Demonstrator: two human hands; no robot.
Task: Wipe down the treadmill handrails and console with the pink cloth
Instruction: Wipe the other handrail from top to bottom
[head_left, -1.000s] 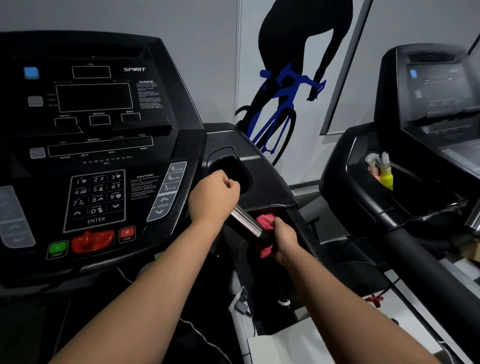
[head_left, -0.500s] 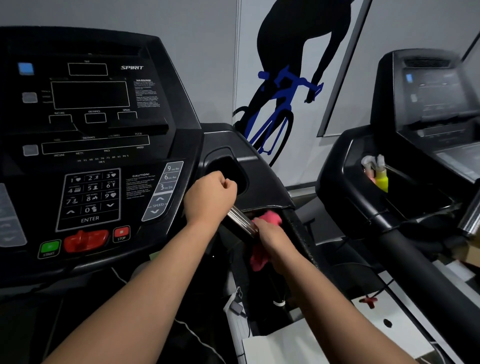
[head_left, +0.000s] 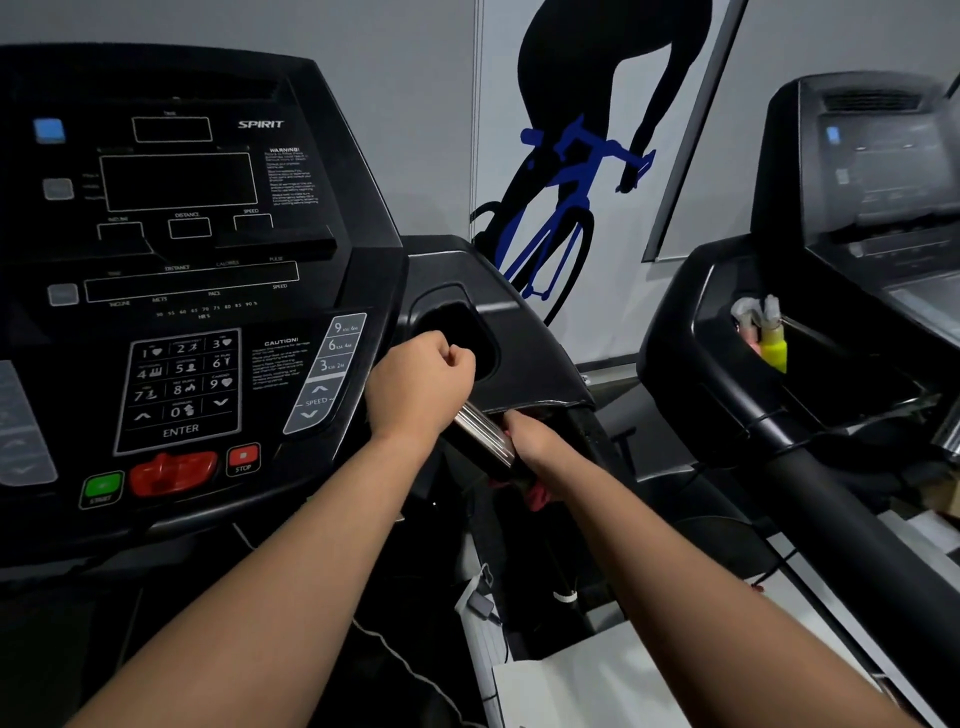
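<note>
Pink cloth (head_left: 537, 496) now mostly hidden in R hand (head_left: 530, 441) grip; L hand (head_left: 421, 384) still clenches chrome handrail (head_left: 485, 434).

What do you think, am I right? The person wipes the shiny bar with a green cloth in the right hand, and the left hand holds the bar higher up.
Not quite. The cloth is pink, not green: the head view shows it poking out under the right hand on the shiny bar. The rest holds: the left hand grips the bar higher up.
</note>
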